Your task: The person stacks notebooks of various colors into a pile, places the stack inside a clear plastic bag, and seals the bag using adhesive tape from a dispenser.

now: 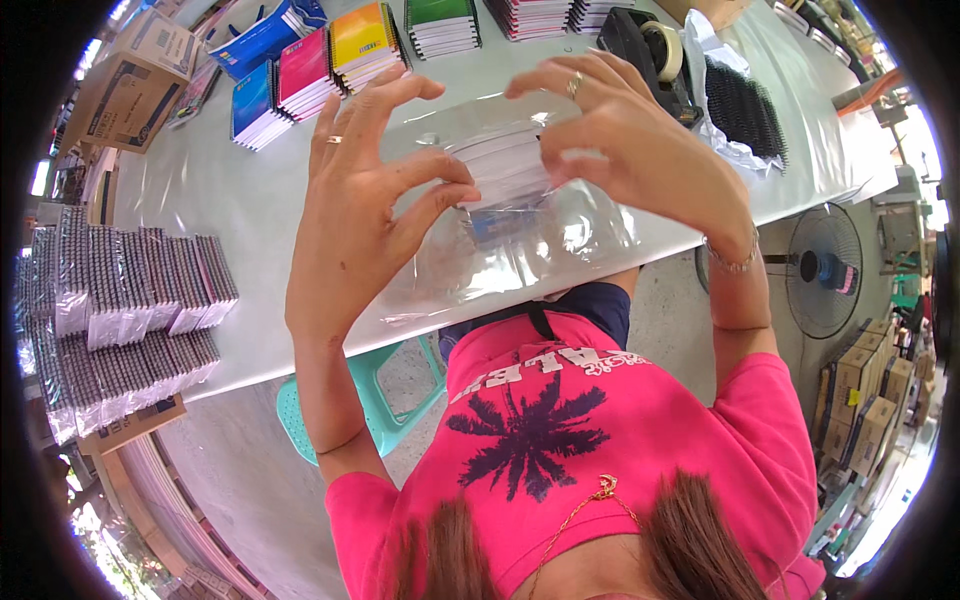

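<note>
A stack of notebooks (497,160) in clear plastic film (420,262) lies on the table in front of me, its page edges and a bluish cover showing through. My left hand (375,190) is at the stack's left side, thumb and forefinger pinched together at the film; the other fingers arch above. Over the right end, my right hand (625,135) has its thumb and forefinger drawn together, slightly blurred. Whatever lies between those fingertips is too small to make out.
Blue (262,103), pink (306,72), yellow (365,45) and green (442,25) spiral notebooks are stacked at the back. A black tape dispenser (650,65) and black binding coils (742,115) stand back right. Wrapped notebook piles (130,290) fill the left; a fan (822,268) is on the right.
</note>
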### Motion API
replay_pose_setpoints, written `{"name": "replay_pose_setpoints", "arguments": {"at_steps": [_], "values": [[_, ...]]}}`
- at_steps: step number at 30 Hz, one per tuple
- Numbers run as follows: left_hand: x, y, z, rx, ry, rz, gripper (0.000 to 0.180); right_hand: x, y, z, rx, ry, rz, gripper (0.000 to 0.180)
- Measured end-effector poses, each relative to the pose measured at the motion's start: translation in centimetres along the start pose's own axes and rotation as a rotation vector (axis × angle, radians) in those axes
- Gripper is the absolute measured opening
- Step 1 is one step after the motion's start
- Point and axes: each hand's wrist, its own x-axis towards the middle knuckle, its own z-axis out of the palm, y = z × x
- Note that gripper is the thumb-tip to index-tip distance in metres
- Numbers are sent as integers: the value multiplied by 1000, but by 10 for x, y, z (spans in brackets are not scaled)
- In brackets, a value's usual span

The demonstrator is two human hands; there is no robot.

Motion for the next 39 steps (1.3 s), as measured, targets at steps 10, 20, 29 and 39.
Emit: {"name": "replay_pose_setpoints", "arguments": {"at_steps": [10, 20, 29, 39], "values": [[5, 8, 7, -137, 52, -136, 25, 16, 13, -11, 44, 61, -116, 29], [-58, 9, 77, -380, 436, -414, 91, -37, 26, 34, 505, 278, 300, 57], [-66, 14, 137, -535, 573, -468, 74, -64, 5, 109, 862, 483, 401, 72], [-42, 17, 111, -258, 508, -329, 43, -37, -8, 112, 697, 378, 289, 56]]}}
